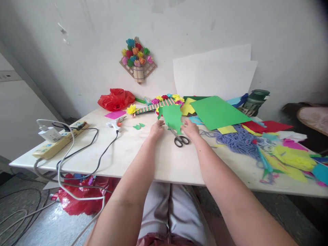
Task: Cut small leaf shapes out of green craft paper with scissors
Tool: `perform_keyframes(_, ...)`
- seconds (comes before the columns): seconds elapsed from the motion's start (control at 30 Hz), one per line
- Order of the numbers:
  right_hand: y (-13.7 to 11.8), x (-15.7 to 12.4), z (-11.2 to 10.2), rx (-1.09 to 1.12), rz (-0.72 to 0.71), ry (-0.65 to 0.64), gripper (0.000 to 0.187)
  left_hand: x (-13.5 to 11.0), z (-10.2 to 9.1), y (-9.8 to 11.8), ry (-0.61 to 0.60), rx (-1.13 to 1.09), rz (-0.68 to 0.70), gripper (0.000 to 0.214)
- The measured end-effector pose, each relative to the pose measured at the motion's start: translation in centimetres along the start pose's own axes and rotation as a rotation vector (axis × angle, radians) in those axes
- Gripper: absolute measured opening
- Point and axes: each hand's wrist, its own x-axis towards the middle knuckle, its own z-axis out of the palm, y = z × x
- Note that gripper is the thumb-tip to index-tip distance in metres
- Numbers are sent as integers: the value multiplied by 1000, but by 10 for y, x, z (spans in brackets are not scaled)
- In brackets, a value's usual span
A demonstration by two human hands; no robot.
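A piece of green paper [173, 118] with unevenly cut side edges lies on the table in front of me. Black-handled scissors [181, 140] rest at its near edge, their blades over the paper. My left hand [156, 129] is beside the paper's lower left edge, its fingers loosely curved and apart. On the other side, my right hand [190, 127] has its fingertips at the lower right edge, loosely bent and seemingly not gripping. Small cut green leaf shapes [138, 126] lie to the left. Behind the paper is a woven strip decoration [153, 107] with paper flowers.
A glue gun [114, 124] with a black cord and a power strip [60, 140] occupy the left. Right of my hands are a large green sheet [220, 112], purple yarn [238, 140], coloured paper scraps and a dark bottle [256, 102]. A red plastic bag [116, 99] sits at the back.
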Motion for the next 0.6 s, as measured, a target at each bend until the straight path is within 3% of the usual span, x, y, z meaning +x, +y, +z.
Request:
perform_keyframes(0.1, 3, 1, 7, 37, -87, -101, 52, -4, 0, 3, -60, 58, 39, 40)
perform_keyframes(0.23, 3, 2, 14, 277, -117, -150, 38, -5, 0, 5, -102, 95, 46, 37)
perform_keyframes(0.4, 3, 5, 10, 610, -149, -23, 41, -4, 0, 5, -62, -19, -24, 32)
perform_keyframes(0.6, 3, 9, 5, 712, -252, 61, 42, -5, 1, 10, -18, -322, -105, 30)
